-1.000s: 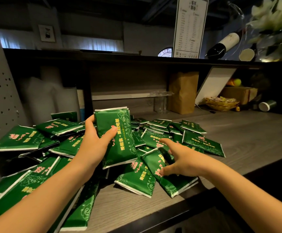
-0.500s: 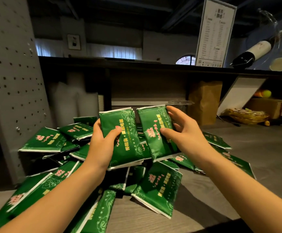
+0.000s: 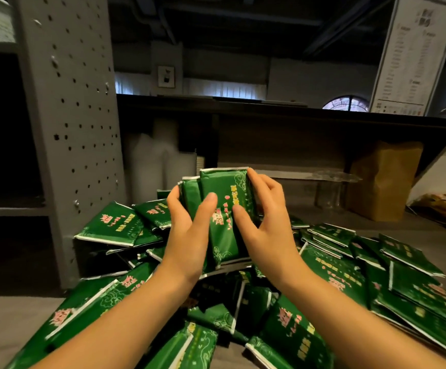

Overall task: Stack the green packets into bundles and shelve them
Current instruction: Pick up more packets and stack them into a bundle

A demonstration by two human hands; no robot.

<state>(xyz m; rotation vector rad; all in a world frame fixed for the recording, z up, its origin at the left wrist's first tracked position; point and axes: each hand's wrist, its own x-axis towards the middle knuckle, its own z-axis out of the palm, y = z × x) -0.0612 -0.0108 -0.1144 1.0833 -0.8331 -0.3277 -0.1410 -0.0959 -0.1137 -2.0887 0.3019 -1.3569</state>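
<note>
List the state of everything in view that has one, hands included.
left hand, grips the held bundle's left side, thumb across the front.
right hand, grips the held bundle's right side, thumb on the front.
held bundle, upright above the heap, top edges not flush.
loose packets, heaped unsorted on the counter, not bundled.
brown paper bag, standing upright at the back.

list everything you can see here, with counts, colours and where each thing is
held bundle: one, a few green packets, upright above the pile
loose packets: many, green, heaped on the table
table: one, grey wood, under the pile
pegboard panel: one, grey, left
paper bag: one, brown, right, under the dark shelf
menu sign: one, white, top right, on the shelf
hands: two, bare; left hand and right hand both grip the held bundle
</note>
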